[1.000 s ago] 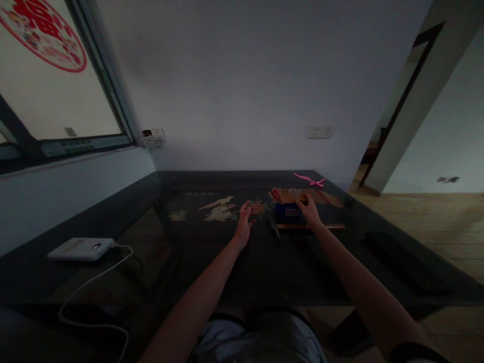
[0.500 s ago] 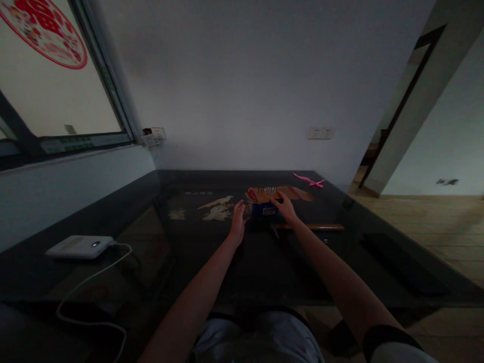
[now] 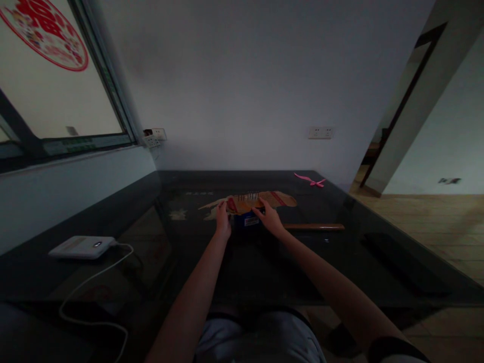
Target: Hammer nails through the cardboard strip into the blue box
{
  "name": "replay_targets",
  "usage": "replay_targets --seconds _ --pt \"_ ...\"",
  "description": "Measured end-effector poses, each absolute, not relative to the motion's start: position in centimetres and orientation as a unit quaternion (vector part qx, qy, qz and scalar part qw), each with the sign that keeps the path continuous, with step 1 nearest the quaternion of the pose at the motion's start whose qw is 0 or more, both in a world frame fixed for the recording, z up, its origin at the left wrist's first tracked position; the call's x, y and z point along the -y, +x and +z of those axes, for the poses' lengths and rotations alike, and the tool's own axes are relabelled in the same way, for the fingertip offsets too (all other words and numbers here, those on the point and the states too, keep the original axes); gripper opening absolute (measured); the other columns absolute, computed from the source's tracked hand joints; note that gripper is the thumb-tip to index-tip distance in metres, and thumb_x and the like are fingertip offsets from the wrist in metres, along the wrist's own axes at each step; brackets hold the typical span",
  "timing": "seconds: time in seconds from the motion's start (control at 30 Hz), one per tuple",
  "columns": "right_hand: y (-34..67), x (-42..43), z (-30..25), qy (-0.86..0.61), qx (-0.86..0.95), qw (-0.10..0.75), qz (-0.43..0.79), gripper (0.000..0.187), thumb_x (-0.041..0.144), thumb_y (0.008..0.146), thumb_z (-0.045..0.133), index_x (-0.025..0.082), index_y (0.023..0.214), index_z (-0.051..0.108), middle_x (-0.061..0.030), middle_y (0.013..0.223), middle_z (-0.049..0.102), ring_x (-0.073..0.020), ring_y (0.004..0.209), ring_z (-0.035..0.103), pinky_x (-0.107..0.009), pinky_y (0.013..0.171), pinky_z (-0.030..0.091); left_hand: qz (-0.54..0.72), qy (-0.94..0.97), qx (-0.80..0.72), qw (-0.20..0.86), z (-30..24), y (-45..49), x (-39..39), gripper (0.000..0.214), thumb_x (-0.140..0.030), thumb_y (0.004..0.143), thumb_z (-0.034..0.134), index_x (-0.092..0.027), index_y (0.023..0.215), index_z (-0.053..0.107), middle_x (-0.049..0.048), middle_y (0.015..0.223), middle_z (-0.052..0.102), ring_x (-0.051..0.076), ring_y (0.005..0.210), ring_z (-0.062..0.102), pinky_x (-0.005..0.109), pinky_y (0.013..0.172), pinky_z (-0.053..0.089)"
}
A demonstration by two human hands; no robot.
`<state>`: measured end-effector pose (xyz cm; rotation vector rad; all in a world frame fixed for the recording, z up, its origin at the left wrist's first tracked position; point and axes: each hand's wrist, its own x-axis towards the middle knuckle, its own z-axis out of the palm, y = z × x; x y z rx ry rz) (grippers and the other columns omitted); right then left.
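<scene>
A flat brown piece with red bands and a rounded right end lies across a small blue box on the dark table. Several thin nails stand up from it in a row. My left hand grips the left end of the piece and box, fingers closed against it. My right hand pinches the near side, with fingers on top of the brown piece and the thumb by the box. To the right lies a hammer; its wooden handle shows, its head is not discernible.
A white power bank with a white cable lies on the left of the dark glossy table. A pink ribbon is at the back right. A long dark object lies at the right. The wall stands behind the table.
The blue box and the brown piece with nails have moved left and slightly nearer. Both hands have moved left; my left hand has closed on their left end.
</scene>
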<state>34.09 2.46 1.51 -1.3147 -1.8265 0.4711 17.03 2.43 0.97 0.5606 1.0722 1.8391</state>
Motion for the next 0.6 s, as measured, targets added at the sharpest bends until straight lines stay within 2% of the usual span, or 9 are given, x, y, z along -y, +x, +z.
replay_targets --seconds 0.17,0.3,0.4,0.6 --pt "33.9 0.6 1.8 -0.528 0.729 0.395 0.183 0.064 0.049 0.083 0.05 0.015 0.136 0.039 -0.0162 0.125 0.056 -0.0302 0.116 0.052 -0.043 0.095 0.04 0.737 0.23 -0.419 0.478 1.2 16.3 -2.2 0.021 -0.026 0.072 0.057 -0.02 0.092 0.054 -0.0014 0.08 0.061 0.011 0.066 0.058 0.022 0.061 0.044" --pt "34.6 2.7 1.6 -0.507 0.74 0.401 0.185 0.059 0.041 0.084 0.05 0.018 0.138 0.037 -0.014 0.125 0.057 -0.0292 0.118 0.05 -0.044 0.096 0.04 0.668 0.244 -0.43 0.556 1.5 15.5 -2.0 0.018 -0.024 0.069 0.058 -0.017 0.085 0.059 0.0011 0.071 0.063 0.013 0.06 0.059 0.025 0.058 0.044" --pt "35.4 4.0 1.4 -0.49 0.746 0.406 0.196 0.059 0.036 0.085 0.05 0.019 0.14 0.034 -0.0129 0.126 0.056 -0.0278 0.121 0.048 -0.044 0.097 0.039 0.635 0.261 -0.425 0.589 1.7 15.4 -1.8 0.019 -0.024 0.067 0.059 -0.016 0.084 0.061 0.0037 0.072 0.065 0.015 0.062 0.06 0.026 0.06 0.045" --pt "36.7 6.2 1.6 -0.462 0.756 0.398 0.237 0.066 0.033 0.084 0.05 0.019 0.144 0.024 -0.0132 0.133 0.05 -0.0262 0.124 0.044 -0.044 0.098 0.039 0.634 0.34 -0.423 0.552 2.1 15.8 -0.4 0.02 -0.019 0.066 0.058 -0.017 0.086 0.062 0.0045 0.08 0.066 0.016 0.07 0.061 0.027 0.064 0.046"
